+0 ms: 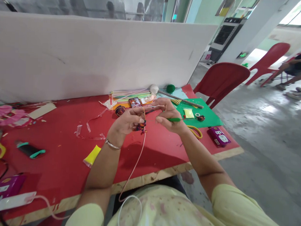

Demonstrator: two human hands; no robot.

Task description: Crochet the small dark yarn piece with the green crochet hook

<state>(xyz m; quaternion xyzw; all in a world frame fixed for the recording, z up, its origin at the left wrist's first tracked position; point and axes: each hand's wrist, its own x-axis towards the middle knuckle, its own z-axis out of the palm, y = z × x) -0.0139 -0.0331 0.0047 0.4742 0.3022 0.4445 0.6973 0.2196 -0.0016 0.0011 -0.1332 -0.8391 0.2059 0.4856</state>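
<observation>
Over the middle of the red table (65, 149), my left hand (127, 121) pinches a small dark multicolored yarn piece (140, 126). My right hand (168, 116) is closed around a green-handled tool (174, 119), with its handle lying across the palm. Between the hands a thin upright stick-like thing shows near the left fingertips; whether it belongs to the tool I cannot tell. A pink cord (136, 168) hangs below the yarn piece toward my lap. Behind my left hand sit a ball of dark yarn (120, 110) and a phone (135, 102) with a lit screen.
At left lie a black and teal cutter (30, 150), a yellow packet (92, 156) and a purple power strip (11, 187). A green mat (210, 110) and another purple socket box (218, 136) are at right. A white panel (93, 55) stands behind; a red chair (222, 79) is beyond.
</observation>
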